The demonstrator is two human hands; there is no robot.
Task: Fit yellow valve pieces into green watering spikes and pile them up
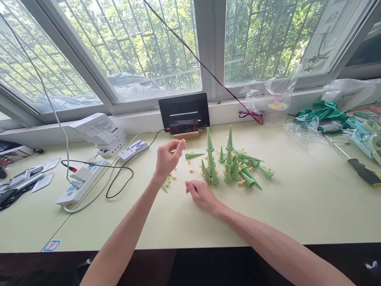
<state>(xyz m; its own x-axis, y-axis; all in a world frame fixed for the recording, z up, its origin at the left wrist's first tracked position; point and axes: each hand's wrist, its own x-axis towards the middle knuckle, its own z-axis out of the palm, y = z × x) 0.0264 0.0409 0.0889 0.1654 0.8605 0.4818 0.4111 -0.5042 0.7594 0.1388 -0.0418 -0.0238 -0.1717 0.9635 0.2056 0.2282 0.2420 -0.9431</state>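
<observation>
My left hand (169, 157) is raised over the table, thumb and fingertips pinched around a small yellow piece (183, 142). Lower and to the right, my right hand (201, 194) is closed near the tabletop; whatever its fingers hold is hidden. Several green cones (210, 159) stand upright just beyond my right hand, and others (248, 176) lie on their sides to the right. A single green cone (194, 155) lies between my left hand and the upright group. Small yellow pieces (192, 171) are scattered between my hands and among the cones.
A dark tablet (185, 113) leans at the window on a brown stand. At left are a power strip (81, 180), cables and white boxes (101, 133). A screwdriver (363, 171), green plastic (323, 113) and clear bags are at right. The table's front edge runs beneath my forearms.
</observation>
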